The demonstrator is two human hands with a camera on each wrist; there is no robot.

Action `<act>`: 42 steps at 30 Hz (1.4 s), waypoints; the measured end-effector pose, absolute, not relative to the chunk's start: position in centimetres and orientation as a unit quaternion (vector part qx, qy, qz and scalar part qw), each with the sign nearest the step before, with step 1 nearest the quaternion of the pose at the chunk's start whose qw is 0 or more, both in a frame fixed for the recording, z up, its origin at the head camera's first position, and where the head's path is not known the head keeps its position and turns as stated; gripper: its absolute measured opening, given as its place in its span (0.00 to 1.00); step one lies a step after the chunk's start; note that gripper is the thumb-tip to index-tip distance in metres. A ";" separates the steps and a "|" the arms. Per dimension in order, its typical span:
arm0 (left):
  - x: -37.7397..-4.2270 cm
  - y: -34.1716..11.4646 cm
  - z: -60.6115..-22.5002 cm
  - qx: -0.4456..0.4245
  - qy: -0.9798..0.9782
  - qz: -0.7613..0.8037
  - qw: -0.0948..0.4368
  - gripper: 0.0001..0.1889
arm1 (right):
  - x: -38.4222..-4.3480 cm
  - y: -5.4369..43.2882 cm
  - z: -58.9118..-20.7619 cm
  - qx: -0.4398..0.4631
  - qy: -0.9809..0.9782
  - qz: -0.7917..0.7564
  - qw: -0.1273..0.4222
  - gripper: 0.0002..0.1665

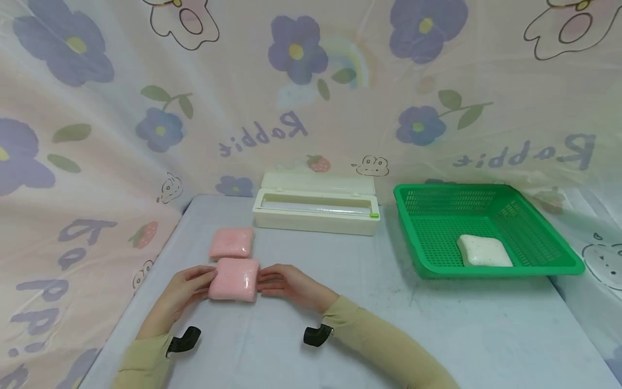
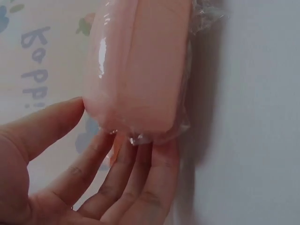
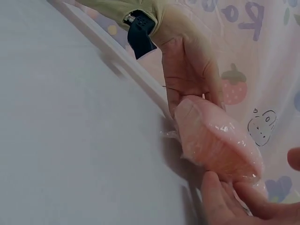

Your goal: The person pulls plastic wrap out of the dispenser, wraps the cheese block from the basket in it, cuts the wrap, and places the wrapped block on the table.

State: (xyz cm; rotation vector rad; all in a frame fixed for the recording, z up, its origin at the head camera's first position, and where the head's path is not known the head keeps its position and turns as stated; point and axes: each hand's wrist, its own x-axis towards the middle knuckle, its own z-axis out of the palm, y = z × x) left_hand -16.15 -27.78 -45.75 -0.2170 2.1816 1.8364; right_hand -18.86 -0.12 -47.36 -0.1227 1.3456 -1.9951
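A pink, square, cushion-shaped block (image 1: 235,280) wrapped in clear plastic film is between both hands at the left of the table. On its left edge my left hand (image 1: 187,286) grips it, thumb on its upper edge and fingers below, as the left wrist view shows. My right hand (image 1: 289,283) touches the right side with outstretched fingertips; in the right wrist view its thumb (image 3: 293,159) stands apart from the block. Loose film (image 2: 206,16) sticks out along one side. Just behind lies a second pink wrapped block (image 1: 232,242).
A white cling film dispenser (image 1: 316,220) with its lid up stands at the back middle, a roll inside. To the right is a green plastic basket (image 1: 505,271) holding a white block (image 1: 484,250). Patterned cloth (image 1: 233,97) hangs behind and left of the white table (image 1: 369,335).
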 end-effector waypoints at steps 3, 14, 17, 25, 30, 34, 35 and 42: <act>-16.1 -28.3 -45.7 -0.081 0.770 0.619 0.135 0.29 | -18.8 -0.9 -47.4 -0.040 0.514 -0.778 0.359 0.25; -16.3 -28.9 -44.8 -0.102 0.797 0.579 0.134 0.32 | -19.5 -2.0 -47.8 -0.059 0.523 -0.767 0.366 0.28; -16.3 -28.9 -44.4 -0.111 0.794 0.582 0.137 0.32 | -19.5 -1.9 -47.6 -0.071 0.530 -0.756 0.378 0.28; -16.4 -28.9 -42.7 -0.089 0.804 0.585 0.065 0.29 | -20.0 0.8 -46.2 -0.092 0.578 -0.725 0.363 0.26; -18.3 -27.5 -39.8 -0.029 0.819 0.572 0.042 0.32 | -22.1 6.0 -43.5 -0.151 0.634 -0.694 0.306 0.22; -20.8 -25.4 -37.4 0.024 0.819 0.567 0.086 0.32 | -23.9 10.3 -40.7 -0.169 0.672 -0.672 0.262 0.20; -21.5 -24.8 -36.9 0.034 0.818 0.565 0.097 0.32 | -24.4 11.3 -40.1 -0.166 0.682 -0.666 0.251 0.20; -26.5 -21.2 -35.6 0.127 0.805 0.567 0.118 0.26 | -26.6 16.7 -36.1 -0.133 0.762 -0.607 0.183 0.21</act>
